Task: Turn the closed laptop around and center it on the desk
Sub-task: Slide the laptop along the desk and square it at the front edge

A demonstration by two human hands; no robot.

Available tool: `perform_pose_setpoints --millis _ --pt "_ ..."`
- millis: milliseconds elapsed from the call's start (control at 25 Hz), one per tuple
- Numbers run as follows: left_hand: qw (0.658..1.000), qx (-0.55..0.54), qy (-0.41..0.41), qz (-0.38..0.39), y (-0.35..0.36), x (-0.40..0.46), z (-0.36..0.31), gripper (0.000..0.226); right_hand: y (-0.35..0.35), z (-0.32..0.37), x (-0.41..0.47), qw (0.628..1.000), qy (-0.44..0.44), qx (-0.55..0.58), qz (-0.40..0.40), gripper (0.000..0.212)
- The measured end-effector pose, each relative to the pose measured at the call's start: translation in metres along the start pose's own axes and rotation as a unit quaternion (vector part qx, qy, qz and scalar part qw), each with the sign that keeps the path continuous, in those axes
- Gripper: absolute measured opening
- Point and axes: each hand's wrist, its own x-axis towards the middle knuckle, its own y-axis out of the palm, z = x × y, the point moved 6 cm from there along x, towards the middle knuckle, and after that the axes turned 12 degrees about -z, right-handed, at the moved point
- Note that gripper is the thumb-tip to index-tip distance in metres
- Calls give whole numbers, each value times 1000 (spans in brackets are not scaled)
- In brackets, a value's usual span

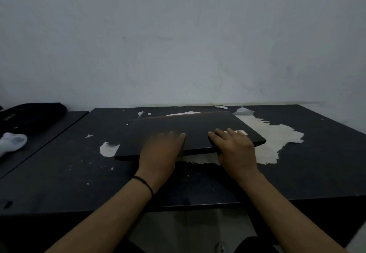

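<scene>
A closed black laptop (184,128) lies flat on the dark desk (65,169), slightly skewed, with its right end nearer the wall. A pale label shows on its lid near the right corner. My left hand (161,150) rests on the lid's near edge, fingers laid flat over the top. My right hand (234,147) grips the same near edge further right, fingers on the lid and thumb tucked below the edge. A thin black band circles my left wrist.
The desk top is worn, with pale peeled patches (277,140) right of and under the laptop. A lower dark table at far left holds a black bag (33,114) and a white sock (11,142). A bare wall stands right behind the desk.
</scene>
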Motion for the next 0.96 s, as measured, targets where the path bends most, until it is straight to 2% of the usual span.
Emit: perform_pose_setpoints --millis 280,480,560,680,960 --pt "1000 -3 4 12 29 -5 10 72 25 12 -12 998 2 -26 51 47" --pt "999 16 13 26 32 -10 12 63 24 5 -14 993 39 35 104 50" --pt "999 13 19 36 32 -13 11 63 21 3 -15 989 66 67 116 57" --pt "999 6 15 39 30 -15 10 78 19 0 -16 983 91 90 132 65" --pt "999 21 40 20 33 -15 11 86 24 -4 -21 974 130 105 155 95"
